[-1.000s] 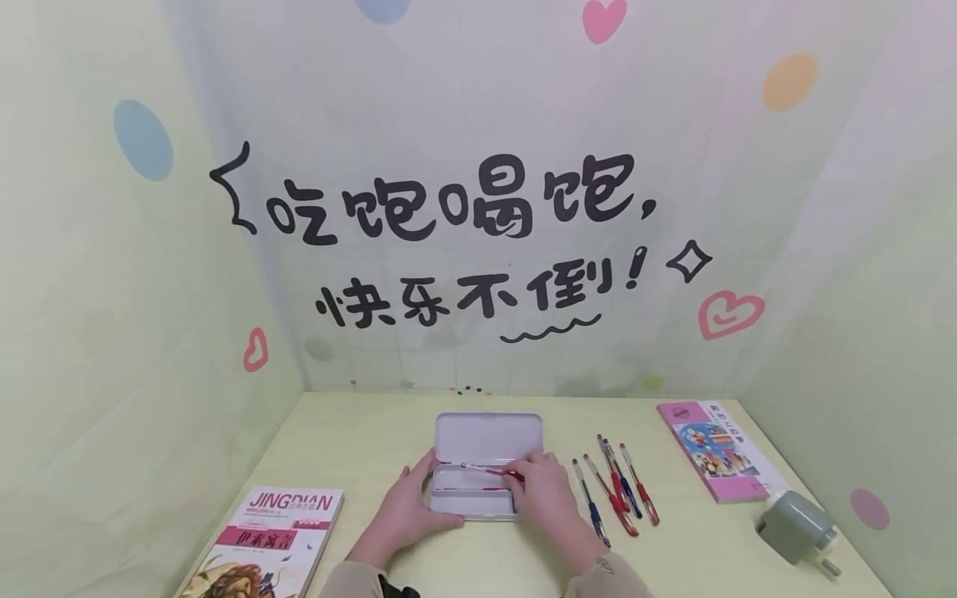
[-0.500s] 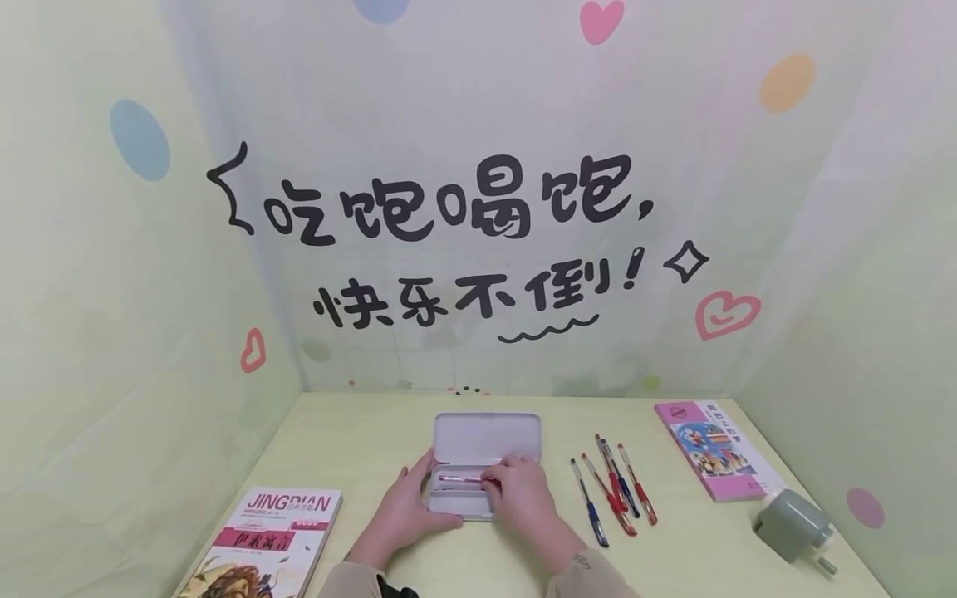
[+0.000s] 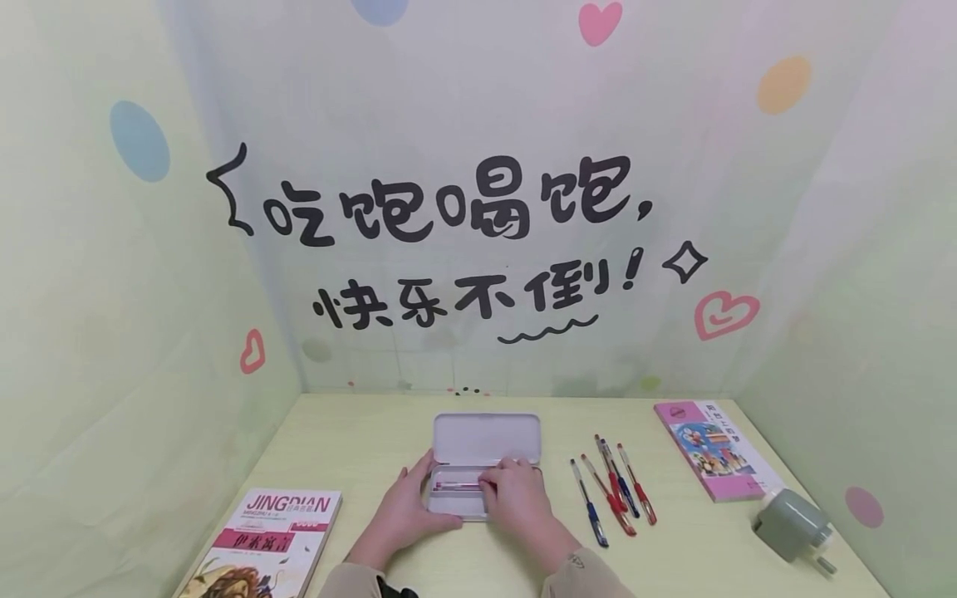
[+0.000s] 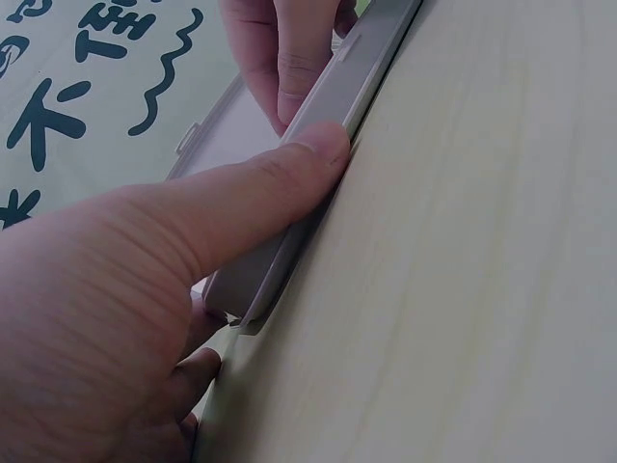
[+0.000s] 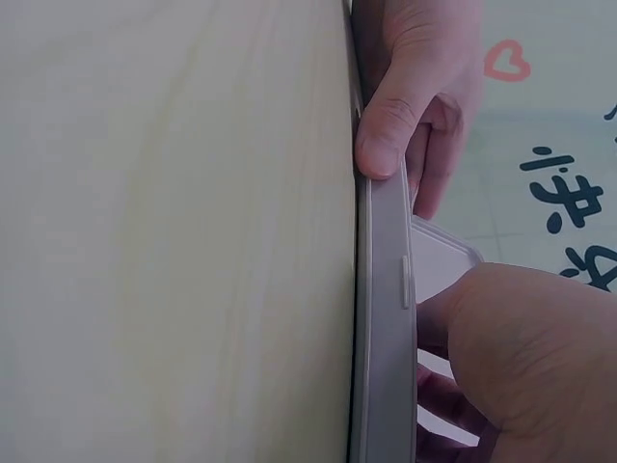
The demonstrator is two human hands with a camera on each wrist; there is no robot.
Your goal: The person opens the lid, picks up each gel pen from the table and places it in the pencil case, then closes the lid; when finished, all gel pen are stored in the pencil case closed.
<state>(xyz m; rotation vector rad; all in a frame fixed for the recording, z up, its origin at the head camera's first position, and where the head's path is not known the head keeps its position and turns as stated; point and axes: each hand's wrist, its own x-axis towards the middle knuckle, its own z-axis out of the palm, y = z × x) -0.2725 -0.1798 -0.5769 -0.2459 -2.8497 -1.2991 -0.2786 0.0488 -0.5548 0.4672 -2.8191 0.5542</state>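
Observation:
A pale metal pencil case [image 3: 487, 438] sits on the table with its lid raised at the back. My left hand [image 3: 409, 511] grips its left end, the thumb [image 4: 308, 154] on the front wall and the fingers around the side. Inside the back compartment lies a slim pen [image 3: 458, 486] with red on it, its left part visible. My right hand [image 3: 521, 497] reaches into the case with curled fingers and pinches the pen near its right end, which the hand covers. In the right wrist view the case wall hides those fingertips.
Right of the case lie several red and blue pens [image 3: 615, 483]. A pink-covered book [image 3: 710, 457] and a grey-green pencil sharpener [image 3: 796, 527] with a crank are farther right. Another book [image 3: 269, 540] lies at the front left. Printed cloth walls [image 3: 478, 357] enclose the table.
My right hand has moved left and lowered the pen from a slant over the case to lying along the back compartment. The left hand stays on the case.

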